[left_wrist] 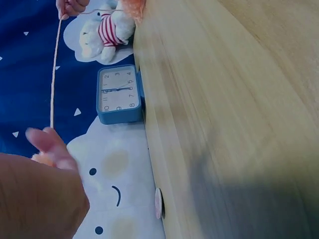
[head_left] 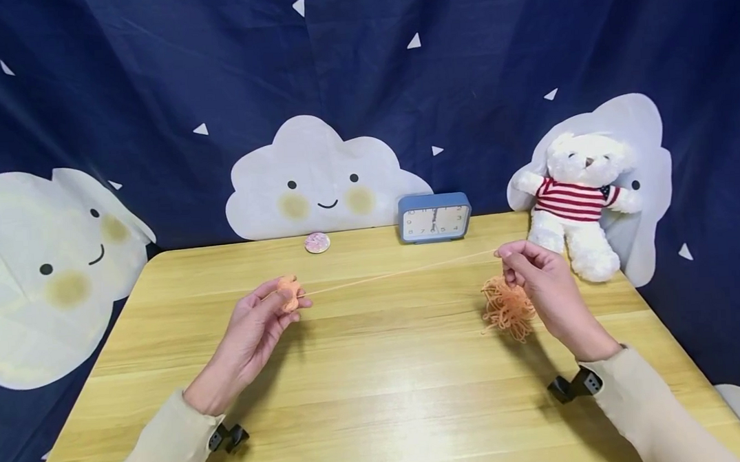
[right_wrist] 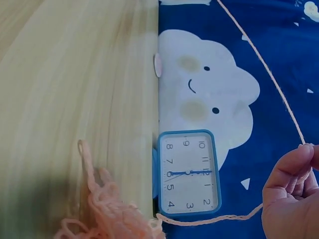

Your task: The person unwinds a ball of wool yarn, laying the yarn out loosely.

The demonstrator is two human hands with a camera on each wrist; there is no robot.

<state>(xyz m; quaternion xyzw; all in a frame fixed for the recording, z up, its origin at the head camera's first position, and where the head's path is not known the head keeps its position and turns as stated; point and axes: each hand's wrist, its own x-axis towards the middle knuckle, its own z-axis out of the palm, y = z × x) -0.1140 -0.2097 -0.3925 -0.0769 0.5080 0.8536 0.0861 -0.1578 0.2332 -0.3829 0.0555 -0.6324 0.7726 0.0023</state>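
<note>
Between the thumb and fingers of my left hand (head_left: 250, 333) is a small peach-orange piece (head_left: 290, 294) with a notched outline, with yarn at it. A thin strand of peach yarn (head_left: 403, 271) runs taut from it, rising to the right. My right hand (head_left: 549, 288) pinches that strand between thumb and fingertip, raised above the table. Below and beside the right hand lies a loopy, tangled heap of the same yarn (head_left: 508, 309). In the right wrist view, a slack length of yarn (right_wrist: 214, 220) joins this heap (right_wrist: 112, 214) to the pinching hand (right_wrist: 291, 194).
A blue clock (head_left: 434, 218) stands at the table's back edge, with a small round pink disc (head_left: 317, 243) to its left. At the back right sits a white teddy bear (head_left: 582, 204) in a striped shirt. Behind the wooden table (head_left: 376, 382) hangs a dark blue curtain (head_left: 362, 59).
</note>
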